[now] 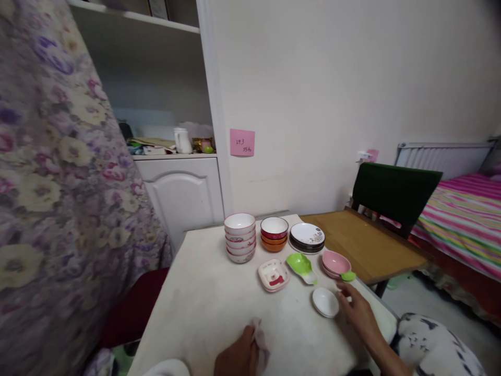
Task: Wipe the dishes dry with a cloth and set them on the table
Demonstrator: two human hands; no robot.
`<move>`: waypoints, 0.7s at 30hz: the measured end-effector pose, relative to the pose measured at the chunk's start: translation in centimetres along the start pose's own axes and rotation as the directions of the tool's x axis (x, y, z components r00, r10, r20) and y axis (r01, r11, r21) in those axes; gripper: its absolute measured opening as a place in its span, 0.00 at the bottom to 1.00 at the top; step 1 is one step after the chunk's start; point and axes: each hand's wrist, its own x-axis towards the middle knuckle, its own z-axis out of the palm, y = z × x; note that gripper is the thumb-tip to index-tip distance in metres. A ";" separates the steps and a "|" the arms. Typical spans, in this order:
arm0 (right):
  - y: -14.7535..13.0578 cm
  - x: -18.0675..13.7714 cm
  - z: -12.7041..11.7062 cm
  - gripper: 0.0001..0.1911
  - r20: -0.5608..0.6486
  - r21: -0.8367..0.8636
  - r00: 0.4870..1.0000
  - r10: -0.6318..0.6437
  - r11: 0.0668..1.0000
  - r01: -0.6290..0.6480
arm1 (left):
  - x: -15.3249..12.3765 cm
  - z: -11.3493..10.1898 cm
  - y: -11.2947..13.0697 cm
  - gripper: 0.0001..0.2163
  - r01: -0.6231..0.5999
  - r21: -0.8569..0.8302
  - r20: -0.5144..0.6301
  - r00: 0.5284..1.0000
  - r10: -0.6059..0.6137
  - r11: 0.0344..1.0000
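Observation:
A crumpled pale cloth [260, 342] is gripped in my left hand [237, 356], low over the front part of the white table. My right hand [355, 309] is just right of a small white round dish [325, 302], its fingers slightly bent and apart, with nothing visible in them. Behind that dish lie a green leaf-shaped dish [300, 265] and pink bowls [335, 262] with a green handle. Farther left sits a square dish with a red-and-white picture [273, 275].
At the back stand a stack of white bowls [240, 237], red and orange bowls [274, 234] and dark-edged plates [307, 236]. A white dish [168, 368] is cut off at the front edge. A brown table [364, 240] and a green-backed chair [395, 196] are on the right.

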 end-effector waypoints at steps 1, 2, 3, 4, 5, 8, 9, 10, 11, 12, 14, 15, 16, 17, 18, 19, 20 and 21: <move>-0.7 -0.1 -0.2 0.21 0.002 0.013 1.000 -0.014 1.000 0.014 | -0.2 0.0 0.1 0.15 -0.015 -0.024 -0.016 1.000 0.015 1.000; -1.6 -0.4 -0.2 0.20 0.012 0.035 0.999 -0.031 0.999 0.030 | -0.3 0.0 0.1 0.14 -0.028 -0.054 -0.036 0.999 0.026 0.998; -2.6 -0.7 0.0 0.20 0.032 0.064 0.998 -0.051 0.997 0.049 | -0.5 0.1 0.2 0.13 -0.037 -0.089 -0.061 0.998 0.032 0.995; -3.7 -1.2 0.5 0.19 0.067 0.099 0.995 -0.073 0.993 0.067 | -0.6 0.1 0.2 0.13 -0.039 -0.133 -0.092 0.995 0.027 0.990; -4.8 -1.9 1.2 0.18 0.119 0.136 0.988 -0.094 0.988 0.078 | -0.6 0.1 0.2 0.12 -0.028 -0.197 -0.128 0.992 0.002 0.980; -8.2 -5.2 4.6 0.15 0.367 0.254 0.916 -0.164 0.965 0.071 | -0.7 0.2 -0.1 0.12 0.043 -0.425 -0.196 0.971 -0.139 0.904; -9.2 -6.6 6.0 0.14 0.464 0.299 0.862 -0.204 0.952 0.064 | -0.7 0.3 -0.2 0.12 0.054 -0.494 -0.207 0.962 -0.178 0.868; -10.0 -7.9 7.4 0.12 0.548 0.333 0.797 -0.255 0.940 0.072 | -0.6 0.3 -0.3 0.13 0.059 -0.558 -0.208 0.956 -0.208 0.828; -10.7 -9.2 8.8 0.12 0.596 0.352 0.746 -0.296 0.932 0.089 | -0.6 0.3 -0.4 0.13 0.051 -0.615 -0.204 0.954 -0.221 0.787; -11.3 -10.3 9.9 0.12 0.609 0.364 0.724 -0.324 0.925 0.108 | -0.6 0.3 -0.5 0.12 0.036 -0.666 -0.196 0.955 -0.222 0.745; -12.1 -11.6 11.4 0.14 0.587 0.462 0.723 -0.363 0.884 0.068 | -0.5 0.4 -0.6 0.12 -0.001 -0.762 -0.175 0.963 -0.204 0.648; -12.3 -11.8 11.7 0.16 0.590 0.504 0.721 -0.362 0.863 0.021 | -0.5 0.4 -0.6 0.13 -0.014 -0.792 -0.161 0.969 -0.187 0.611; -12.5 -11.7 11.7 0.18 0.603 0.537 0.715 -0.353 0.843 -0.037 | -0.5 0.4 -0.6 0.14 -0.022 -0.807 -0.152 0.973 -0.171 0.591; -12.7 -11.4 11.4 0.20 0.618 0.556 0.707 -0.345 0.827 -0.082 | -0.5 0.4 -0.7 0.15 -0.028 -0.816 -0.151 0.974 -0.167 0.577; -12.8 -11.0 10.9 0.22 0.617 0.572 0.707 -0.345 0.814 -0.101 | -0.5 0.3 -0.7 0.15 -0.031 -0.823 -0.155 0.973 -0.172 0.567; -13.0 -10.5 10.3 0.22 0.596 0.589 0.721 -0.353 0.803 -0.093 | -0.6 0.1 -0.7 0.16 -0.036 -0.827 -0.157 0.973 -0.168 0.561; -13.3 -10.0 9.6 0.22 0.558 0.608 0.743 -0.369 0.791 -0.064 | -0.7 -0.1 -0.7 0.17 -0.033 -0.831 -0.143 0.977 -0.156 0.556; -13.6 -9.5 9.0 0.21 0.513 0.625 0.769 -0.382 0.780 -0.029 | -0.9 -0.3 -0.7 0.20 -0.021 -0.834 -0.115 0.984 -0.136 0.552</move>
